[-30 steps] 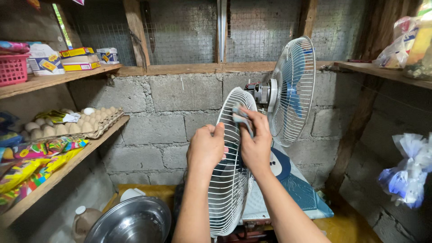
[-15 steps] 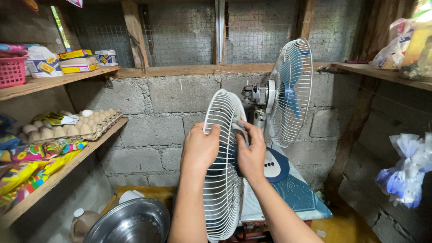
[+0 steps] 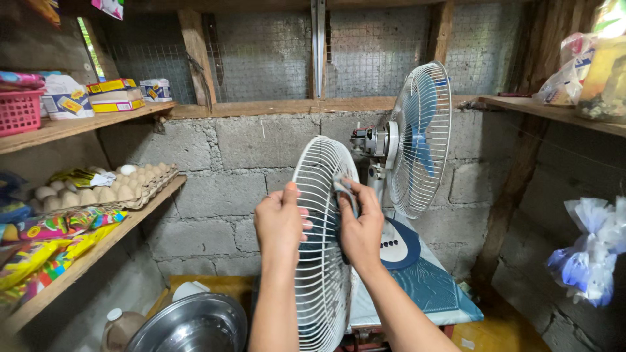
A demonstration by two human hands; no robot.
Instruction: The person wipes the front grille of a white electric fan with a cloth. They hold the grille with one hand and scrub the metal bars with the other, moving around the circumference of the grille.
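Gripping fan grille (image 3: 321, 261) (bottom cropped), hands (image 3: 280, 221), cloth (image 3: 343, 188) half-hidden

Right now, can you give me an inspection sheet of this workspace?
Surface: blue-and-white cloth-covered stand under the fan.
Job's things: detached round white wire fan guard, held upright; small grey cloth against it.
Clutter: shiny steel bowl; tray of eggs on a wooden shelf.
Grips: left hand clasps the guard's rim; right hand presses the cloth to the wires.
Cables: nothing seen.
Surroundings: grey block wall; white electric fan with blue blades behind.
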